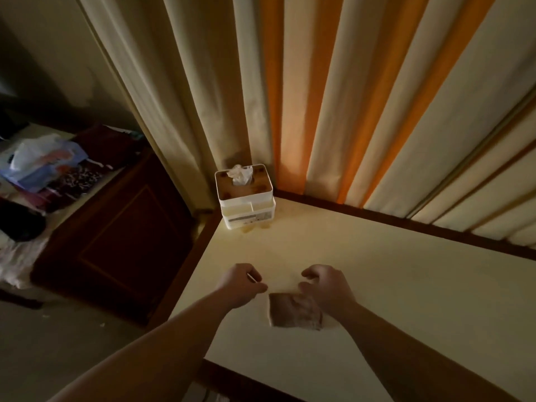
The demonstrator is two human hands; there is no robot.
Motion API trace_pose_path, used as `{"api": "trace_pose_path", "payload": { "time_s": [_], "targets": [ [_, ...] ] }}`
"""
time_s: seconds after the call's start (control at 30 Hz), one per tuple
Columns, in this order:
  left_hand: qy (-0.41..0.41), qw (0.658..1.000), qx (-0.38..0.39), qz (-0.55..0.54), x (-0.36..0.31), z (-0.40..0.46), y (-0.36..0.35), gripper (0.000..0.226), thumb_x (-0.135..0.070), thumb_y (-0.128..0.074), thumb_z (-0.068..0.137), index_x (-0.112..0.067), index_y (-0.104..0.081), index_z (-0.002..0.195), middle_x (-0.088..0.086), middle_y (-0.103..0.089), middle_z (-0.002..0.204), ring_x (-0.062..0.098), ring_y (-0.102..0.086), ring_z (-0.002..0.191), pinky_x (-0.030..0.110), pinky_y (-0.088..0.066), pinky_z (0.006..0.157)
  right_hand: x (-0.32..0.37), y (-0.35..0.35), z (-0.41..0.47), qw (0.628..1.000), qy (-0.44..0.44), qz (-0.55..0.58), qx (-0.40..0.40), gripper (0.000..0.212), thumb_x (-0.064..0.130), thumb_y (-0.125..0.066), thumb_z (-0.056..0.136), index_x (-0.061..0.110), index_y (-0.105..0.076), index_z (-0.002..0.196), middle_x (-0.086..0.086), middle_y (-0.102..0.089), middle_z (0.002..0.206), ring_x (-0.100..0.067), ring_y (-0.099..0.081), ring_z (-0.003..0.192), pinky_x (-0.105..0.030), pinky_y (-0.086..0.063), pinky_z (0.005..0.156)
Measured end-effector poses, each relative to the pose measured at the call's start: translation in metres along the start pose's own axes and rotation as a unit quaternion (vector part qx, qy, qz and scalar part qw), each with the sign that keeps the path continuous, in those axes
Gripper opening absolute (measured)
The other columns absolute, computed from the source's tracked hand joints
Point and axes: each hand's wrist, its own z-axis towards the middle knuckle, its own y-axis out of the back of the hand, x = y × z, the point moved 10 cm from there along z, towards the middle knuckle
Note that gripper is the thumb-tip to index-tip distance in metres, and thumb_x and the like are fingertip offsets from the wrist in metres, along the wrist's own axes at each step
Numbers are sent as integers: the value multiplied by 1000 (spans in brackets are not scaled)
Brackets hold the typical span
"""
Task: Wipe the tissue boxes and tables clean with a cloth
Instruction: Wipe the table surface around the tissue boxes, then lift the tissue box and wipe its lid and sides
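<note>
Dim room, head view looking down at a corner of a cream worktop (362, 285) edged in dark wood.

A white tissue box (246, 195) is being kept upright at the far left corner of the worktop, close against the curtain (304, 97), which is hanging in cream and orange stripes. A brown top panel is being shown on the box, with a white tissue (240, 174) sticking up through the middle. A lower white section with small compartments is being seen under the box proper. Faint brownish marks are being noted on the worktop just in front of the box.

A brown cloth (293, 313) is lying flat on the worktop near the front edge, well apart from the tissue box.

The right hand (326, 287) is being held over the far right corner of the cloth, fingers curled; whether the cloth is being pinched or only touched cannot be told. The left hand (242, 284) is being held just left of the cloth, fingers curled loosely; a thin pale sliver is being seen at the fingers, but what it is cannot be told.

To the left, past the worktop edge, a dark wooden cabinet (116, 242) is standing, with a plastic bag (43, 161) and dark fabrics piled on top of it.
</note>
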Motion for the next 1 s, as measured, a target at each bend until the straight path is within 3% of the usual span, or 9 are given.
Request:
{"api": "trace_pose_path", "payload": {
  "time_s": [0.17, 0.33, 0.43, 0.5, 0.6, 0.67, 0.83, 1.0],
  "targets": [
    [-9, 998, -44, -33, 7, 33, 55, 36, -40, -88, 77, -28, -64, 101, -4, -70, 87, 13, -67, 79, 28, -52, 62, 38, -2, 34, 998, -9, 59, -27, 50, 35, -83, 89, 19, -69, 134, 4, -73, 124, -6, -66, 97, -21, -47, 85],
    [14, 989, -122, -77, 25, 58, 114, 53, -48, -90, 73, -24, -61, 110, -7, -68, 89, 9, -65, 78, 25, -48, 59, 84, -4, 79, 994, -31, 82, -70, 62, 38, -86, 86, 22, -63, 140, 7, -69, 121, -8, -67, 99, -25, -52, 83],
    [-6, 981, -164, -103, 24, 78, 142, 76, -51, -92, 67, -26, -56, 128, -11, -64, 98, 8, -64, 86, 27, -53, 67, 105, 2, 105, 988, -44, 99, -112, 75, 38, -90, 82, 22, -55, 146, 3, -66, 129, -14, -66, 105, -32, -54, 87],
    [-26, 978, -173, -116, 16, 93, 156, 95, -52, -94, 63, -26, -48, 142, -13, -63, 104, 8, -64, 91, 34, -59, 80, 117, 5, 120, 984, -43, 112, -134, 87, 40, -91, 80, 22, -47, 152, -2, -61, 142, -20, -62, 120, -37, -53, 97],
    [-46, 978, -151, -136, 2, 112, 163, 114, -48, -96, 61, -33, -33, 155, -10, -63, 117, 10, -65, 101, 40, -59, 90, 127, 6, 141, 981, -53, 122, -140, 110, 39, -93, 77, 21, -28, 164, -6, -43, 162, -27, -45, 146, -44, -42, 118],
    [-56, 979, -130, -145, -6, 120, 162, 119, -42, -98, 62, -33, -28, 158, -11, -62, 114, 11, -66, 105, 38, -59, 92, 129, 4, 151, 980, -66, 143, -122, 118, 38, -95, 75, 22, -21, 167, -5, -38, 166, -28, -38, 152, -47, -37, 120],
    [-80, 977, -105, -168, -14, 129, 154, 116, -27, -100, 60, -31, -35, 155, -15, -67, 109, 5, -67, 100, 24, -55, 80, 128, 0, 158, 978, -58, 170, -104, 105, 32, -99, 67, 29, -43, 155, 2, -59, 146, -24, -55, 134, -48, -52, 107],
    [-105, 977, -82, -164, -24, 128, 148, 119, -20, -100, 58, -32, -34, 156, -14, -67, 113, 4, -66, 99, 12, -48, 69, 121, 6, 148, 977, -52, 180, -106, 104, 28, -99, 68, 25, -43, 155, 3, -61, 138, -21, -57, 126, -47, -53, 105]
  ]
}}
